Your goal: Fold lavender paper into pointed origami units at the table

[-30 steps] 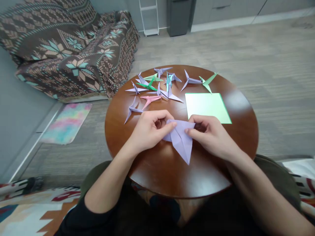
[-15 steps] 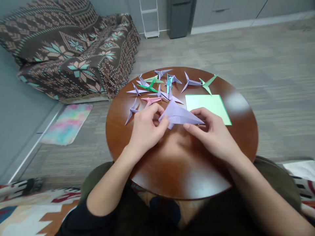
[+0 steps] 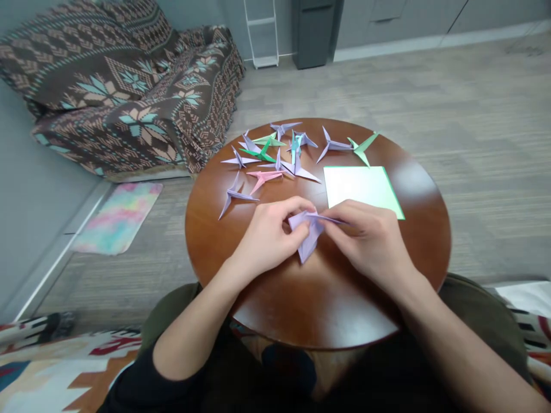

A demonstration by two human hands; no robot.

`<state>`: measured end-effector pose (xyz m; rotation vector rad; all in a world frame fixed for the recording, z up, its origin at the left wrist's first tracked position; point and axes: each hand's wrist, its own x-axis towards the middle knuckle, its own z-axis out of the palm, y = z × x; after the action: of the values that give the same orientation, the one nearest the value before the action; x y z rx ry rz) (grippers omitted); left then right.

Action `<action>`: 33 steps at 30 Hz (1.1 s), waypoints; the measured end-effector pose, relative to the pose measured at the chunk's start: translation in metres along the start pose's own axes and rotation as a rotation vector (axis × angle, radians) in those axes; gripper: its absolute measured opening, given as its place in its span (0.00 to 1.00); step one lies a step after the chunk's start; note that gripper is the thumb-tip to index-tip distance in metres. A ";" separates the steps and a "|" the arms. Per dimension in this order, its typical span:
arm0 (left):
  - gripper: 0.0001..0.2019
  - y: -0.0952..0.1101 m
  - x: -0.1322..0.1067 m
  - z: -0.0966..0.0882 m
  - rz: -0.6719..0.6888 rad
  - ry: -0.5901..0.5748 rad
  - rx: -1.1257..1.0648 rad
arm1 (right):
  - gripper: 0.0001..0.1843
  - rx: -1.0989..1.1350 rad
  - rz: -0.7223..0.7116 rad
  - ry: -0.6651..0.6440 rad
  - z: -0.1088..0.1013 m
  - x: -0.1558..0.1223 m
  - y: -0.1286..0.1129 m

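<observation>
From the head camera, looking down: a piece of folded purple paper point(image 3: 307, 246) is between two bare hands, over the middle of a round brown table point(image 3: 318, 310); whether it touches the wood cannot be told; the left hand point(image 3: 275, 229) pinches its left part between thumb and fingers, and the right hand point(image 3: 370, 232) grips a thin flap pointing right; the paper is probably light, crisp along its creases, and easily torn or crumpled, so it is best held lightly by the folded edges; beyond lie folded paper shapes point(image 3: 297, 166) and a pale green sheet point(image 3: 361, 186).
</observation>
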<state>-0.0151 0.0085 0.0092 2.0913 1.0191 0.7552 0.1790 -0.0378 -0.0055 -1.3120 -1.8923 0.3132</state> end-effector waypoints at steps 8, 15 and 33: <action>0.11 0.002 -0.001 0.005 0.003 0.081 0.069 | 0.10 -0.101 -0.024 -0.031 0.002 -0.003 -0.003; 0.14 0.002 0.000 0.004 -0.051 0.093 0.020 | 0.09 -0.159 0.025 -0.061 0.002 -0.004 -0.003; 0.20 -0.002 -0.002 -0.002 -0.050 -0.128 -0.155 | 0.15 -0.423 -0.172 -0.065 0.001 -0.003 -0.005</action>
<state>-0.0188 0.0082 0.0084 1.9480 0.9103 0.6457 0.1753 -0.0428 -0.0042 -1.4054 -2.1894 -0.1444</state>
